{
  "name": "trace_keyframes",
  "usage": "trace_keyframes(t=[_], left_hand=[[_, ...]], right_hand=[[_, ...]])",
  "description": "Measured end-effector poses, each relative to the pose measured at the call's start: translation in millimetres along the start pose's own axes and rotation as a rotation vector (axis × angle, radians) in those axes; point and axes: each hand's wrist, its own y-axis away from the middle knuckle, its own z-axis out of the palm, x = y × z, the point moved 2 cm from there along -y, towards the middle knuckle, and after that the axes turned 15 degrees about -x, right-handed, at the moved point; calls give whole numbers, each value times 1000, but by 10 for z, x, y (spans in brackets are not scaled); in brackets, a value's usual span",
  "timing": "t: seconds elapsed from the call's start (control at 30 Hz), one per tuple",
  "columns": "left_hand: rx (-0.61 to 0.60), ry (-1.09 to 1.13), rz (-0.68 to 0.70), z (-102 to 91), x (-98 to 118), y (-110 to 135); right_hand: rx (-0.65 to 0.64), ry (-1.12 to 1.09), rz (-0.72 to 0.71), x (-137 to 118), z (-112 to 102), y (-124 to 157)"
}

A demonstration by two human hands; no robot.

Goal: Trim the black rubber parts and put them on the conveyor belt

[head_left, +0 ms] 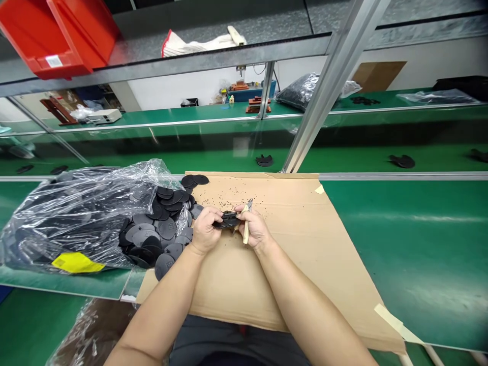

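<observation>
Between my two hands is a dark, flat black plastic part, held just above a cardboard sheet. My left hand pinches its left end. My right hand grips its right end and also holds a pair of cutting pliers with pale handles, jaws pointing up and away. Tiny black scraps lie scattered on the cardboard beyond my hands. Left of my left hand, a pile of round black discs spills from a clear plastic bag.
A yellow label lies on the bag. Behind the cardboard, a green conveyor carries a few black parts. A slanted metal post rises at the back. Overhead, a shelf holds a red bin and a white glove.
</observation>
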Motion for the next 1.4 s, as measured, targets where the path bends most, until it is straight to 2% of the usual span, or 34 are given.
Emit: trace_keyframes(t=[0.13,0.23,0.4,0.5,0.6,0.7,0.77,0.83,0.9,1.0,1.1,1.17,1.23,1.4], left_hand=[[8,-23,18,4,2,-11],[64,-41,28,-6,-1,-35],[140,76,-60,7,-45,-55],[162,154,-163,49,-58,-44],[244,259,-273,77,-84,-61],[312,405,-338,52,-151,-189],[298,389,-396,-14,-212,-373],[237,262,-464,-120,-273,-642],[186,29,-497,-263,-310,-978],[133,-434,-497,-470,-318,-1530],[75,-716,-521,-539,-341,-2010],[15,-755,-543,-453,-387,-2254],[-35,-757,-542,-259,-440,-2440],[-241,-721,-518,483,-572,-2743]], right_hand=[[8,3,-15,0,-3,0],[-42,2,-54,-27,11,16],[-111,36,-84,-55,40,28],[-25,44,-152,-65,9,21],[95,83,-240,-79,-61,13],[143,111,-289,-79,-119,-2],[147,117,-303,-65,-128,-9],[144,129,-295,-46,-110,-8],[139,136,-269,-28,-77,0],[123,140,-227,-18,-30,22],[113,153,-228,-33,-8,44],[121,157,-240,-46,-6,55],[134,145,-244,-48,-10,60],[180,48,-231,17,-48,29]])
